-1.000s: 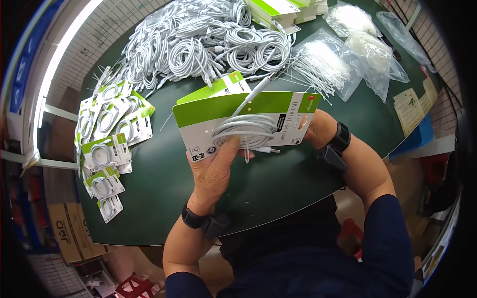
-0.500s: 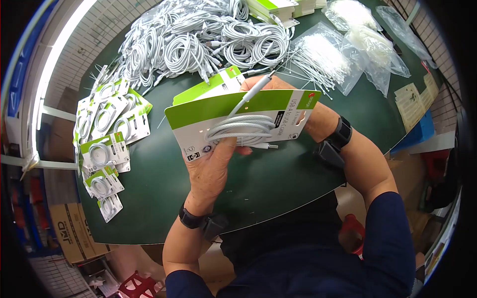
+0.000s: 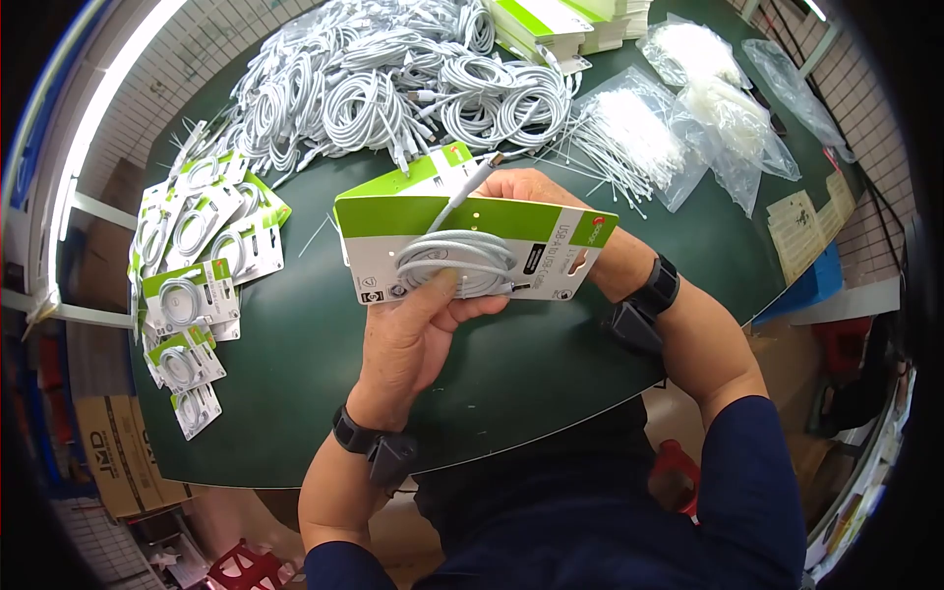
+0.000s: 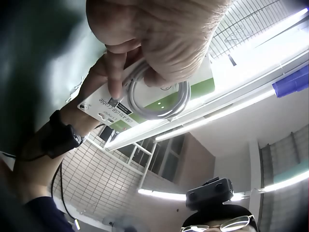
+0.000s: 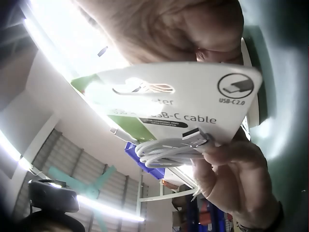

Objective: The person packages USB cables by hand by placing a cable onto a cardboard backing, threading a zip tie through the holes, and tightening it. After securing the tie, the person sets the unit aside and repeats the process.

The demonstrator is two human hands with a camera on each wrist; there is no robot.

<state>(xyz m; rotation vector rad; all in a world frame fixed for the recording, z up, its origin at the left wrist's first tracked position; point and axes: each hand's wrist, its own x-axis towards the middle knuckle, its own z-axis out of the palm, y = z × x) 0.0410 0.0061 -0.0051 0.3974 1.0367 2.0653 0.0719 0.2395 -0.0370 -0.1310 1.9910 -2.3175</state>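
My left hand (image 3: 408,329) grips a printed cardboard package card (image 3: 379,258), green along the top and white below, labelled USB-A to USB-C cable. Its thumb presses a coiled white USB cable (image 3: 462,248) flat to the card's front. One cable end rises past the card's top edge; the USB-A plug (image 5: 194,136) lies near the left fingertips in the right wrist view. Behind the card is my right hand (image 3: 526,185), knuckles showing over the top edge. The card hides its fingertips, so I cannot tell what they hold.
A big heap of coiled cables (image 3: 364,108) covers the table's far side. Cards with cables (image 3: 192,295) are piled at left. Stacked cards (image 3: 536,34) stand at the back, bags of white cable ties (image 3: 629,128) at right. Another green card (image 3: 403,182) lies behind the held one.
My right hand has moved from the card's right end to behind its top edge. The white tie loop below the coil is out of sight. Left fingers now reach over the USB-A plug.
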